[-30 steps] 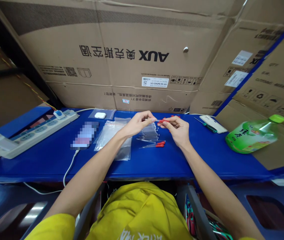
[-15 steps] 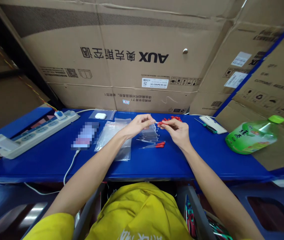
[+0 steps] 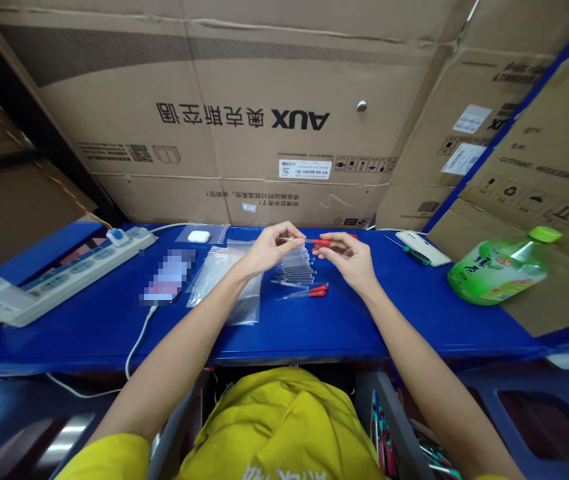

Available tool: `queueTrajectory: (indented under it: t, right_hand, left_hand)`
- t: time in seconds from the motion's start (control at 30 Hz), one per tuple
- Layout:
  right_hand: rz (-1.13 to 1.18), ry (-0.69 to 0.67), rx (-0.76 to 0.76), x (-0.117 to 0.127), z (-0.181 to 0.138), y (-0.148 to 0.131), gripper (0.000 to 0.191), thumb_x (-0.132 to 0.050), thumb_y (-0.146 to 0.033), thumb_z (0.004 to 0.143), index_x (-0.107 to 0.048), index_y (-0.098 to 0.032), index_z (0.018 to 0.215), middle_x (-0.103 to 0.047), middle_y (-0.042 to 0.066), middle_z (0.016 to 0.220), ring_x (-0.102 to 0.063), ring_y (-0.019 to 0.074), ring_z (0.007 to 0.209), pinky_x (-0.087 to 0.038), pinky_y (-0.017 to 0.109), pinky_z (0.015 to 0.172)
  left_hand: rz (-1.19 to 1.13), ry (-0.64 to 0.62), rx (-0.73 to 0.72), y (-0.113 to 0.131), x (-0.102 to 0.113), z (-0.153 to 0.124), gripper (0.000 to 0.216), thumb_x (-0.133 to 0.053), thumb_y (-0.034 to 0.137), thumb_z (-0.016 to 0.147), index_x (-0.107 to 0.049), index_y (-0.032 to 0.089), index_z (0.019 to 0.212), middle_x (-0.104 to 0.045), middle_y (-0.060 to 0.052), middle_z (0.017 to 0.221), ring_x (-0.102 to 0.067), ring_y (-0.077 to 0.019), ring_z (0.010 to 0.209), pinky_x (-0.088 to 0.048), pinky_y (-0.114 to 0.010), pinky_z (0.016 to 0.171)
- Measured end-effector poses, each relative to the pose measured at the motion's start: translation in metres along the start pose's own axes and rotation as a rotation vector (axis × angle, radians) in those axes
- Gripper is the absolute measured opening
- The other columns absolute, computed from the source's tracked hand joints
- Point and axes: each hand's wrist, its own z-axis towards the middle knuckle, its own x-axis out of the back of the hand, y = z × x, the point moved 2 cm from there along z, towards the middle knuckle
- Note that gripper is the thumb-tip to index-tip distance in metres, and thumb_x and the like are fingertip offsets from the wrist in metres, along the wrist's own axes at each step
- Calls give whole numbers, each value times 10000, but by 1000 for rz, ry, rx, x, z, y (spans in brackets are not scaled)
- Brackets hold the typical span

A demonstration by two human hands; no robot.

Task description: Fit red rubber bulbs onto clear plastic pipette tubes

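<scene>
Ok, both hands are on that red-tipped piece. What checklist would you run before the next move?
1. Left hand grip on the clear end of the red-tipped piece: ok, fingertips pinch it.
2. Right hand grip on the red end: ok.
3. Red end fully seated: cannot tell, too small.
4. Row of clear tubes lying under the hands on the blue table: ok.
5. Two loose red-tipped pieces lying apart from the row: ok.
6. Clear bags flat beside the left forearm: ok.
</scene>
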Motion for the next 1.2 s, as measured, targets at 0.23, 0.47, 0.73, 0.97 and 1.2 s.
queueTrajectory:
  t: [0.23, 0.47, 0.73, 0.97, 1.2]
  right_hand:
    - [-21, 34, -8, 1, 2, -1, 342, -858, -472, 777, -741, -224, 980, -804, 43, 847, -789, 224, 796, -653, 371, 773]
    - [-99, 41, -5, 5, 2, -7, 326, -843, -499, 775, -735, -221, 907, -788, 37, 801, -762, 208, 759, -634, 350, 724]
    - [-253, -294, -110, 17, 1, -2, 212, -798, -375, 817, -730, -203, 921, -759, 34, 873, -696, 178, 751, -545, 326, 710]
    - [-439, -619, -246, 16, -3, 1, 189, -760, -353, 825, -748, -181, 904, -700, 6, 777, -596, 148, 697, -442, 285, 667]
    - [-587, -690, -253, 19, -4, 10, 224, -762, -395, 809, -778, -179, 867, -642, -6, 716, -501, 141, 662, -370, 277, 626]
  left_hand:
    - [33, -49, 9, 1, 0, 0, 243, -743, 385, 880, -670, 166, 956, -699, -64, 942, -606, -146, 817, -466, -301, 765]
    - [264, -83, -30, -4, 19, 2, 370, -468, 454, 1042, -688, 157, 1047, -703, -58, 871, -637, -167, 825, -476, -301, 804]
    - [555, -396, -114, -26, 19, 0, 187, -702, 348, 896, -793, 191, 940, -736, -34, 885, -618, -143, 769, -423, -249, 725]
    - [691, -597, -133, -27, -4, -6, 109, -785, 226, 801, -809, 202, 906, -710, -11, 841, -615, -135, 720, -397, -234, 660]
    - [841, -585, -99, -20, -11, -9, 102, -760, 222, 779, -779, 227, 879, -719, 8, 836, -616, -144, 710, -357, -250, 605]
